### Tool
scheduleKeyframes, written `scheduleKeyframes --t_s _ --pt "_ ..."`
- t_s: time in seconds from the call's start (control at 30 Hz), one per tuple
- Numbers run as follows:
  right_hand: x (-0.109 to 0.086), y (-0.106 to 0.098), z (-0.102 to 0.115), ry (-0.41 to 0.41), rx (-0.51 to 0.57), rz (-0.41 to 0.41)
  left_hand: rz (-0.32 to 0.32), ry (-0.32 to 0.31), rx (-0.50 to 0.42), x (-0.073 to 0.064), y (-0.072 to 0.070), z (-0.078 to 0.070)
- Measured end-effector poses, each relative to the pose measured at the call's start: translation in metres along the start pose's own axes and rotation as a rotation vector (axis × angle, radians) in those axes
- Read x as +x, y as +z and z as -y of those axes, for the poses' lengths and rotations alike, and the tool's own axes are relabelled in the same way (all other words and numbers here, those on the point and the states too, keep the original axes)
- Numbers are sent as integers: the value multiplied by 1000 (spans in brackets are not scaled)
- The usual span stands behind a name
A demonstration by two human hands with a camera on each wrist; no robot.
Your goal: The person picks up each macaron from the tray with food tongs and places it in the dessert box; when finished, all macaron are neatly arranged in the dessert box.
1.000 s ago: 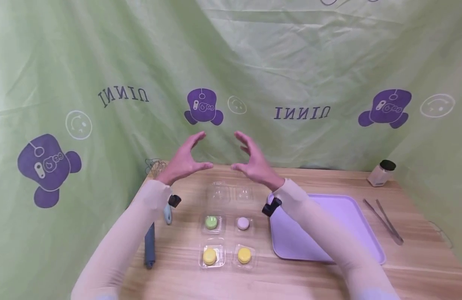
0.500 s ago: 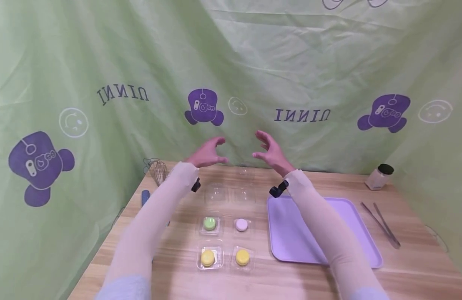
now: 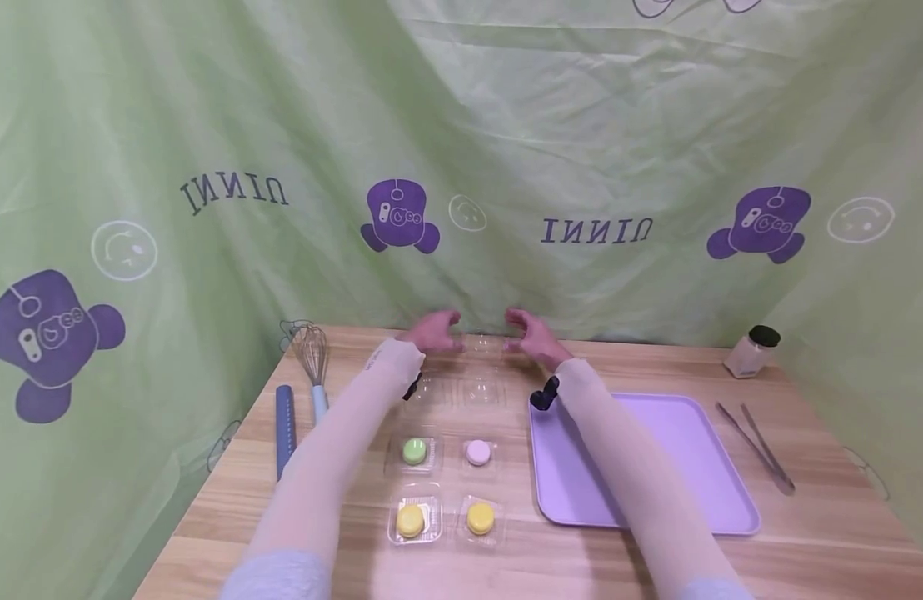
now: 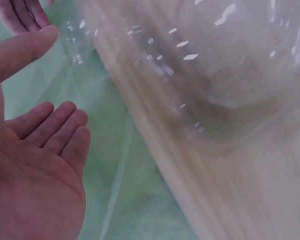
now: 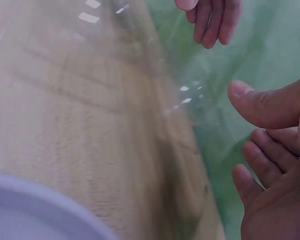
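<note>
At the back of the table my left hand (image 3: 434, 332) and right hand (image 3: 536, 337) face each other with fingers relaxed and bent. Between them sits a clear plastic container (image 3: 482, 343); whether either hand touches it I cannot tell. In the left wrist view the left palm (image 4: 40, 185) shows with nothing in it. The right wrist view shows the right hand (image 5: 277, 175) likewise bare. Nearer lie transparent boxes with a green macaron (image 3: 414, 451), a pink macaron (image 3: 478, 452), a yellow macaron (image 3: 410, 521) and another yellow macaron (image 3: 480, 517). Their domed lids (image 3: 480, 390) are see-through.
A purple tray (image 3: 656, 417) lies under the right forearm. Tongs (image 3: 757, 450) and a black-lidded jar (image 3: 752, 352) are at the right. A whisk (image 3: 311, 358) and a blue rod-like item (image 3: 284, 429) lie left. Green cloth (image 3: 506, 125) hangs behind.
Both hands have come down from the air to the table's back edge, reaching forward. The left hand has also moved right. The macarons and tray stay where they were.
</note>
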State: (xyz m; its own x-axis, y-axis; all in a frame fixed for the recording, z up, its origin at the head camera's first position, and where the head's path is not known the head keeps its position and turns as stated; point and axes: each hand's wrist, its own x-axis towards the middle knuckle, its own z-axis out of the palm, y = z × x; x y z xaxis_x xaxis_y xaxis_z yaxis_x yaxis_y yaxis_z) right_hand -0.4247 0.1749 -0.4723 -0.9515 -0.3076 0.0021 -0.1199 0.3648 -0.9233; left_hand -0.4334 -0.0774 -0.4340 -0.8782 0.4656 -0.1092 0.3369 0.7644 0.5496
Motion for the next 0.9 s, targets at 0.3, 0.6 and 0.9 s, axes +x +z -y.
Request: scheduleKeyframes --t_s 0.3,0.6,0.9 --pt "1 11 -12 -10 -63 48 32 -35 -2 2 14 -6" --pt "2 20 -11 0 -141 33 18 -70 18 6 19 -7" --pt "2 22 -8 -38 -130 14 -11 -43 1 7 20 -9"
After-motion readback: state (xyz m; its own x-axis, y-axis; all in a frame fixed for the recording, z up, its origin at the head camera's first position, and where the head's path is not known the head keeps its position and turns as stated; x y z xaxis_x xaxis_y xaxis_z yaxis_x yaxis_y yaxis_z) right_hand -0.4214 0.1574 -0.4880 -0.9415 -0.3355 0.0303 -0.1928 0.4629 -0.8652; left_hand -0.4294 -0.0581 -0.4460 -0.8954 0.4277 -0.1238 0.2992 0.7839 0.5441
